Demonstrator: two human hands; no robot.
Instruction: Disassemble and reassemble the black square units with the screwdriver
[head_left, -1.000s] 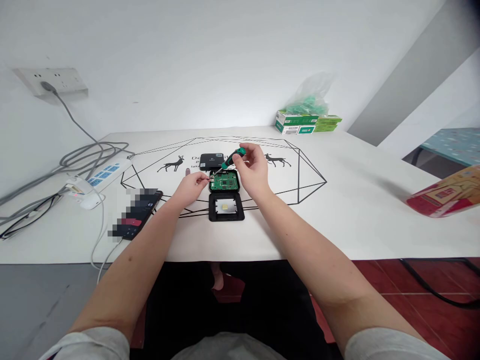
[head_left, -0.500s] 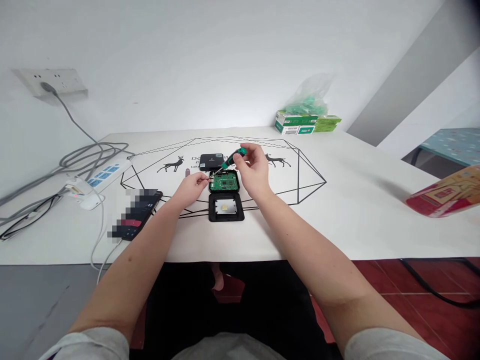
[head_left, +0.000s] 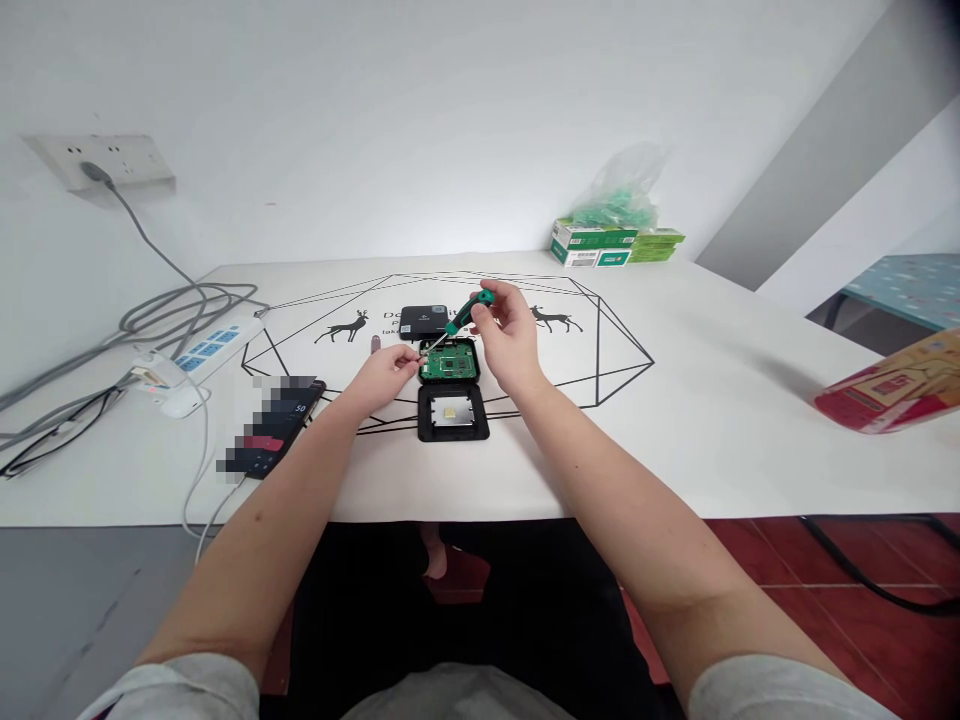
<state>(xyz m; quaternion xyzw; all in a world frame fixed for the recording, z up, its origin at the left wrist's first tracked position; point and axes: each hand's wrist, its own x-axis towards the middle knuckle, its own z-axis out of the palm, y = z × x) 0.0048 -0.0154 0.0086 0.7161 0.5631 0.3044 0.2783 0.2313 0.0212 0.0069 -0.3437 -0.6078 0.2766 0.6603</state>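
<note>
My right hand (head_left: pixel 507 328) grips the green and black handle of a screwdriver (head_left: pixel 469 312), held at a slant. Its thin shaft points down and left to the upper left corner of a green circuit board (head_left: pixel 450 363), which sits in a black case. At that same corner, my left hand (head_left: pixel 385 374) has its fingers pinched close to the screwdriver's tip; whatever they hold is too small to make out. Nearer me lies a black cover (head_left: pixel 453 434) with a silver metal plate (head_left: pixel 459 413) inside it. Behind the board rests a flat black lid (head_left: pixel 424 320) with small labels.
To the left are a phone (head_left: pixel 281 435), a white power strip (head_left: pixel 214 350) and coiled grey cables (head_left: pixel 187 300). Green and white boxes (head_left: pixel 592 240) with a clear plastic bag stand by the wall. A red and yellow package (head_left: pixel 885 390) is at the right edge.
The screwdriver's handle has shifted very slightly and the right fingers have changed their hold on it a little. The left hand stays at the board's corner.
</note>
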